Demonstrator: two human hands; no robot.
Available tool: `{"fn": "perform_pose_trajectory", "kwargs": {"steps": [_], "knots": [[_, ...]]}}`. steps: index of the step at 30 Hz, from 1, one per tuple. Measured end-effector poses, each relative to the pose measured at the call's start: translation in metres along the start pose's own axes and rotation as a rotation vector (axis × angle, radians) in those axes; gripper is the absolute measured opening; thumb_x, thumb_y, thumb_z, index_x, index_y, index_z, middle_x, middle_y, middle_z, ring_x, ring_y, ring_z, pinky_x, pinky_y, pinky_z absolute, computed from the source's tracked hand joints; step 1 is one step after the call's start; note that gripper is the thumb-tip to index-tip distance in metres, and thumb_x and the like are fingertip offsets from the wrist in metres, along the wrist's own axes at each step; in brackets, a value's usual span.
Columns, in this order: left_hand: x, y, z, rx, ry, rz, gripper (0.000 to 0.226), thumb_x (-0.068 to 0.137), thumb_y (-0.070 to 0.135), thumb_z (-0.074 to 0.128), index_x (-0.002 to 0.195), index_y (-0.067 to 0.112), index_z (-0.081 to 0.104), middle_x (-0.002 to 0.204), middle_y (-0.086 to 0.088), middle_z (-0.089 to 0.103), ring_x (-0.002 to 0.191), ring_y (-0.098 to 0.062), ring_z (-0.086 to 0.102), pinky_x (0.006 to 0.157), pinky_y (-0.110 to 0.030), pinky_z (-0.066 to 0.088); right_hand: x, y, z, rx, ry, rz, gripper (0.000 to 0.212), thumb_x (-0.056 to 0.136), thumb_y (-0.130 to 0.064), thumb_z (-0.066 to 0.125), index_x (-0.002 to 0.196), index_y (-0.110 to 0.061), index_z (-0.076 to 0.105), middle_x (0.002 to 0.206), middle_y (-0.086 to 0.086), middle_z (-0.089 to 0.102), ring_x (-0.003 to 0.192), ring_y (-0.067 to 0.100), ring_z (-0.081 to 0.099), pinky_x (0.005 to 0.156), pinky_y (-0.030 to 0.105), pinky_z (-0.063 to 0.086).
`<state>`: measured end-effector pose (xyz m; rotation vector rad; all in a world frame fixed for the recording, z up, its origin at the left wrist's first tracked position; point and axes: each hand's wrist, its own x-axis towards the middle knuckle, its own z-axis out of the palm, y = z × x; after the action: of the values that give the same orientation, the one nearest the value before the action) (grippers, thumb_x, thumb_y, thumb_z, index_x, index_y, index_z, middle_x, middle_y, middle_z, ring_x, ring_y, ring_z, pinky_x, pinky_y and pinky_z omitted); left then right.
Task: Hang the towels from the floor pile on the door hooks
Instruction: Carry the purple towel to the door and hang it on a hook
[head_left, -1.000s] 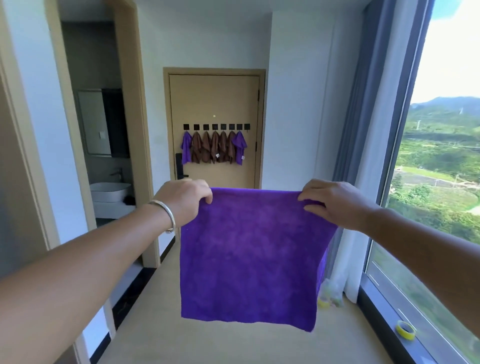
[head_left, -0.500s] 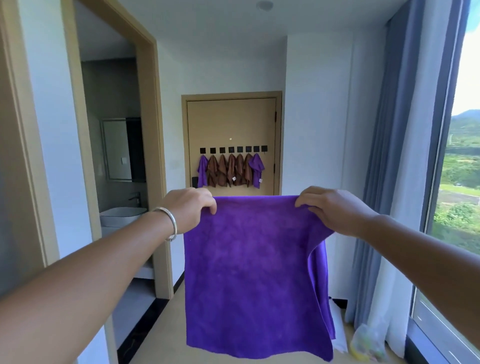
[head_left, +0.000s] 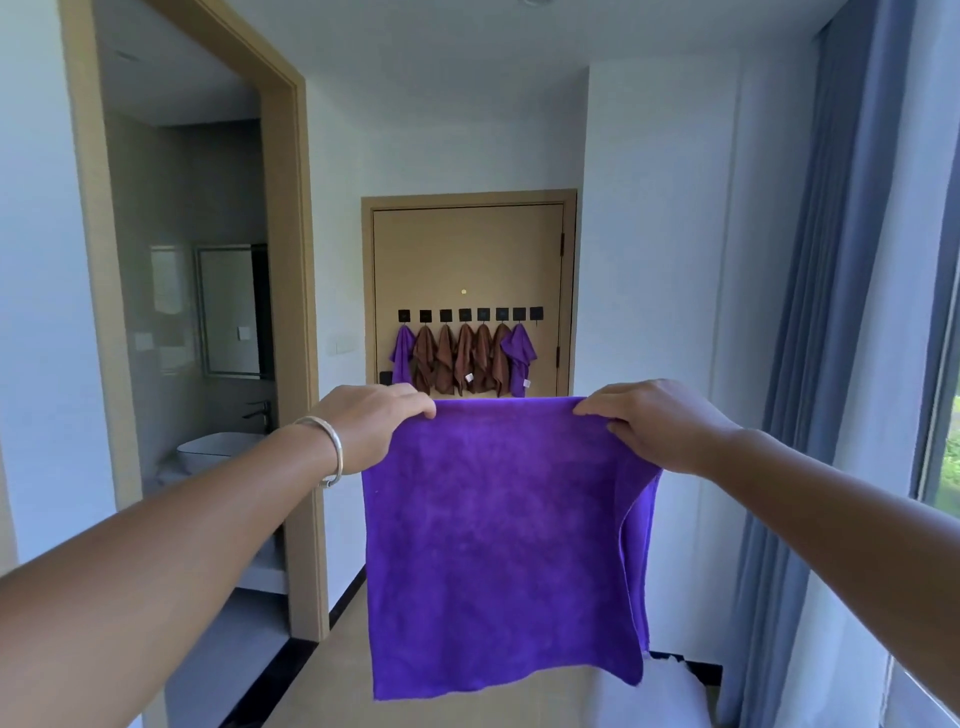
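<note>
The purple towel (head_left: 498, 545) is hanging spread out in mid-air in front of the person, with the left hand (head_left: 371, 428) pinching its top left corner and the right hand (head_left: 657, 423) pinching the top right, so both grips are clamping onto the cloth. Way behind it, the door (head_left: 467, 249) is showing a row of black hooks (head_left: 470, 314) carrying two purple and several brown towels (head_left: 462, 358), with the far right hook (head_left: 536, 313) sitting bare. A bathroom doorway is opening on the left and blue curtains (head_left: 831, 312) are hanging on the right.

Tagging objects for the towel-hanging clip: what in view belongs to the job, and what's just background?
Job:
- large purple microfibre towel, top corners pinched by left hand and right hand
- row of black square door hooks, rightmost one bare
- hung purple and brown towels

Background:
- white bathroom basin
- wall mirror
- blue-grey curtain
</note>
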<state>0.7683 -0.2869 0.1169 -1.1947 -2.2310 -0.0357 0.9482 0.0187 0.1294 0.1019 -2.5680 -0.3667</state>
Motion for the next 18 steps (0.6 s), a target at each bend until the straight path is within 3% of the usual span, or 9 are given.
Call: {"fn": "perform_pose_trajectory", "kwargs": {"steps": [9,18], "knots": [[0.105,-0.047,0.084,0.056,0.034,-0.004,0.06,0.082,-0.008,0.046,0.12,0.039,0.047,0.117,0.02,0.055,0.089,-0.011,0.056,0.068,-0.026,0.048,0.095,0.066,0.084,-0.048,0.005,0.034,0.041,0.098,-0.016,0.043,0.126,-0.045,0.054,0.127,-0.018,0.059,0.108,0.014,0.059,0.083,0.025,0.043],[0.23,-0.139,0.171,0.051,0.053,0.03,0.061,0.084,-0.006,0.043,0.127,0.037,0.047,0.126,0.017,0.055,0.101,-0.015,0.058,0.081,-0.03,0.048,0.229,0.127,0.168,-0.061,-0.046,0.093,0.042,0.098,-0.018,0.044,0.129,-0.046,0.051,0.129,-0.016,0.058,0.11,0.015,0.057,0.085,0.027,0.044]]}}
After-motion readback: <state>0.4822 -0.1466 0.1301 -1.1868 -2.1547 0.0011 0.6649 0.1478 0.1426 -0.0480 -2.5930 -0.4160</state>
